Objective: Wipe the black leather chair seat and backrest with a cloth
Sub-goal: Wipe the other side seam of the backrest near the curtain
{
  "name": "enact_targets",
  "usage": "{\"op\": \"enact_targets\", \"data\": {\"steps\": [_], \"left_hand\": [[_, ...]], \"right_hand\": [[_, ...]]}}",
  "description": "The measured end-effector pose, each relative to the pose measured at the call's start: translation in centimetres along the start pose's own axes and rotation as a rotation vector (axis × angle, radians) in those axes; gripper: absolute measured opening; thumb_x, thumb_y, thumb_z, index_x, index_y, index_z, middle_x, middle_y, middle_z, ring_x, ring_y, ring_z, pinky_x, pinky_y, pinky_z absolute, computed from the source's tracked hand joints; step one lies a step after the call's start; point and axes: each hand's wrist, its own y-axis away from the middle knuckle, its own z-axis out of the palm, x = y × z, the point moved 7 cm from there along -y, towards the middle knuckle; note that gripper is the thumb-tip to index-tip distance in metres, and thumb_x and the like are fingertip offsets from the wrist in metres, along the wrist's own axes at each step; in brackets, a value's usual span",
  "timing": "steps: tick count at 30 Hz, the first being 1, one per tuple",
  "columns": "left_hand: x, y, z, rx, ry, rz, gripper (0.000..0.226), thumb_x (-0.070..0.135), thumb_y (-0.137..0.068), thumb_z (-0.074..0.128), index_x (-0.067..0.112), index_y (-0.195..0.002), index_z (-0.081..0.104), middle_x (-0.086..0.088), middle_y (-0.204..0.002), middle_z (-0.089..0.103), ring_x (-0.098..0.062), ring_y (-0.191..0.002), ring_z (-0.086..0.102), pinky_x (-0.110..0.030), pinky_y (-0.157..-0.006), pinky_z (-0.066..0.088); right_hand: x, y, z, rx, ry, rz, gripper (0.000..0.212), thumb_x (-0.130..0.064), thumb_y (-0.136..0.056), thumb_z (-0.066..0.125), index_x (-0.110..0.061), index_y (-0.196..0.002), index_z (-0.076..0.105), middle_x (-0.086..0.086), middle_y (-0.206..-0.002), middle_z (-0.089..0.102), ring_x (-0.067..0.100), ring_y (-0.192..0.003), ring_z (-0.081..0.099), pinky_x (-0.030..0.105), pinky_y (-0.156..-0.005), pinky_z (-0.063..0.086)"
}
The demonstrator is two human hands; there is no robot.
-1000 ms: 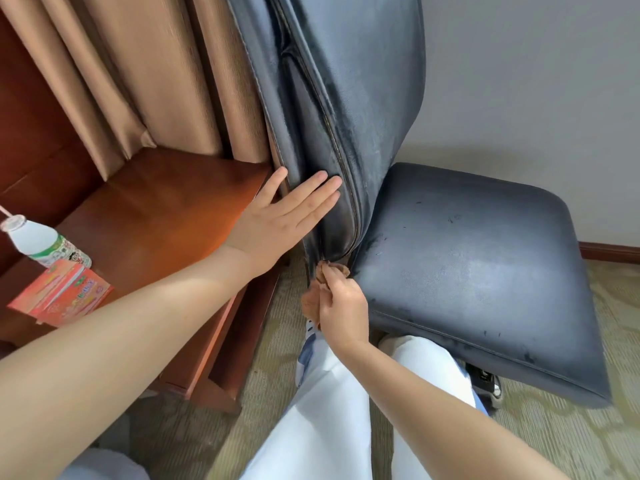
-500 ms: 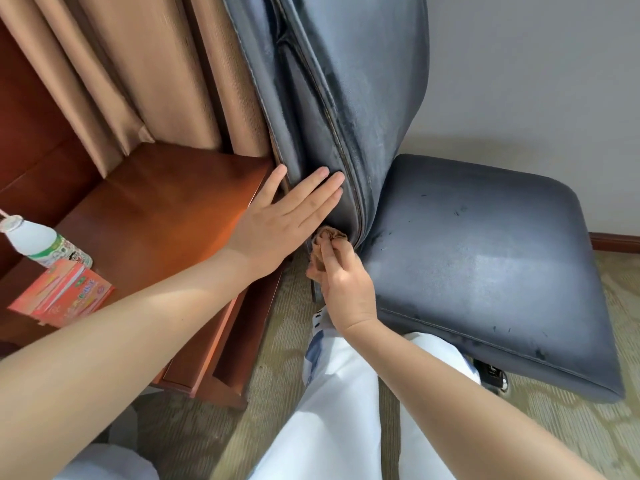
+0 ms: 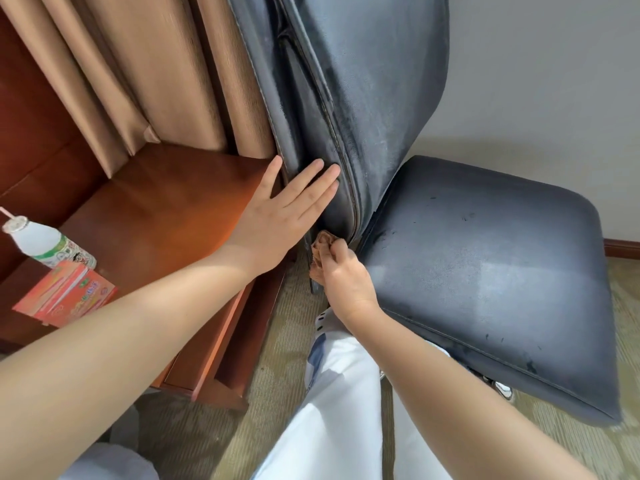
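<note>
The black leather chair stands side-on, its tall backrest (image 3: 363, 81) rising at centre and its dusty seat (image 3: 485, 271) spreading to the right. My left hand (image 3: 280, 213) lies flat, fingers spread, against the backrest's lower side edge. Just below it, my right hand (image 3: 343, 275) grips a bunched brown cloth (image 3: 320, 245). The cloth is pressed up under the backrest's bottom edge, where it meets the seat. Most of the cloth is hidden in my fist.
A reddish wooden desk (image 3: 166, 209) sits left of the chair, carrying a plastic bottle (image 3: 45, 244) and an orange packet (image 3: 65, 296). Tan curtains (image 3: 138, 71) hang behind it. My white-trousered legs (image 3: 332, 410) are below, over patterned carpet (image 3: 277, 358). A grey wall (image 3: 536, 98) is at right.
My right hand has lifted the cloth from below the backrest up to its bottom edge. My left hand stays flat on the backrest's side. The view has shifted slightly.
</note>
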Motion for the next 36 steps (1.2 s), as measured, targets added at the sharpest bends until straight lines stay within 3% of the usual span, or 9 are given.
{"op": "enact_targets", "data": {"steps": [3, 7, 12, 14, 18, 24, 29, 32, 36], "left_hand": [[-0.1, -0.4, 0.4, -0.032, -0.004, -0.049, 0.062, 0.001, -0.09, 0.032, 0.005, -0.151, 0.017, -0.01, -0.158, 0.011, -0.028, -0.145, 0.018, -0.057, -0.114, 0.015], [-0.2, -0.7, 0.5, -0.071, 0.061, -0.062, 0.071, 0.0, -0.083, 0.039, 0.005, -0.15, 0.017, -0.01, -0.159, 0.017, -0.028, -0.145, 0.02, -0.054, -0.114, 0.016], [-0.3, -0.7, 0.4, -0.104, 0.064, -0.037, 0.071, 0.0, -0.081, 0.039, 0.004, -0.149, 0.019, -0.011, -0.158, 0.021, -0.029, -0.145, 0.023, -0.053, -0.114, 0.018], [-0.3, -0.6, 0.7, -0.117, 0.067, -0.047, 0.072, -0.001, -0.081, 0.04, 0.004, -0.149, 0.019, -0.011, -0.158, 0.02, -0.029, -0.145, 0.021, -0.054, -0.114, 0.017], [-0.1, -0.6, 0.6, -0.084, 0.066, -0.05, 0.073, 0.001, -0.08, 0.044, 0.004, -0.149, 0.019, -0.011, -0.158, 0.019, -0.03, -0.145, 0.021, -0.054, -0.114, 0.019], [-0.4, -0.5, 0.3, -0.045, 0.082, -0.026, 0.065, 0.002, -0.087, 0.044, 0.005, -0.148, 0.022, -0.011, -0.158, 0.021, -0.03, -0.144, 0.023, -0.054, -0.113, 0.022], [-0.2, -0.3, 0.3, -0.043, 0.105, -0.015, 0.056, 0.003, -0.091, 0.022, 0.003, -0.147, 0.026, -0.012, -0.156, 0.027, -0.032, -0.142, 0.028, -0.054, -0.112, 0.025], [-0.4, -0.1, 0.4, -0.045, 0.111, -0.004, 0.056, 0.001, -0.091, 0.021, 0.003, -0.147, 0.027, -0.013, -0.157, 0.025, -0.032, -0.143, 0.026, -0.054, -0.113, 0.023], [-0.5, 0.0, 0.7, -0.057, 0.093, -0.005, 0.06, -0.001, -0.089, 0.03, 0.004, -0.149, 0.023, -0.012, -0.159, 0.016, -0.031, -0.145, 0.018, -0.054, -0.115, 0.017]], "right_hand": [[1.0, -1.0, 1.0, -0.036, 0.071, 0.085, 0.049, 0.003, -0.039, 0.088, 0.002, -0.083, 0.068, 0.014, -0.078, 0.057, 0.024, -0.05, 0.054, 0.022, -0.034, 0.039], [1.6, -1.0, 2.1, -0.198, 0.11, 0.078, 0.036, -0.007, -0.088, 0.059, -0.002, -0.122, 0.05, 0.013, -0.116, 0.045, 0.029, -0.092, 0.055, 0.031, -0.061, 0.041], [2.3, 0.6, 2.0, -0.142, -0.131, 0.006, 0.036, -0.017, -0.099, 0.034, -0.014, -0.133, 0.045, 0.006, -0.127, 0.046, 0.025, -0.109, 0.047, 0.028, -0.078, 0.036], [1.7, 0.5, 0.7, -0.049, -0.176, -0.006, 0.035, -0.02, -0.098, 0.042, -0.012, -0.131, 0.049, 0.009, -0.118, 0.05, 0.026, -0.103, 0.051, 0.031, -0.08, 0.046], [0.9, -0.7, -2.7, 0.185, -0.247, 0.081, 0.035, -0.014, -0.086, 0.064, 0.001, -0.116, 0.057, 0.012, -0.087, 0.051, 0.027, -0.068, 0.054, 0.03, -0.049, 0.05], [-0.6, -1.9, -3.9, 0.215, -0.143, 0.069, 0.057, -0.017, -0.097, 0.006, 0.004, -0.115, 0.056, 0.014, -0.089, 0.051, 0.026, -0.071, 0.048, 0.036, -0.06, 0.052], [-1.0, -1.2, -4.5, 0.2, -0.255, 0.125, 0.034, 0.002, -0.077, 0.066, 0.007, -0.11, 0.06, 0.018, -0.088, 0.052, 0.03, -0.066, 0.053, 0.034, -0.052, 0.051], [-1.1, -1.2, -4.2, 0.136, -0.225, 0.125, 0.032, 0.0, -0.083, 0.063, 0.006, -0.114, 0.058, 0.019, -0.096, 0.051, 0.034, -0.078, 0.053, 0.038, -0.06, 0.05], [-0.6, -1.4, -3.5, 0.138, -0.158, 0.095, 0.033, 0.008, -0.068, 0.073, 0.007, -0.1, 0.062, 0.02, -0.086, 0.053, 0.036, -0.066, 0.053, 0.037, -0.05, 0.05]]}}
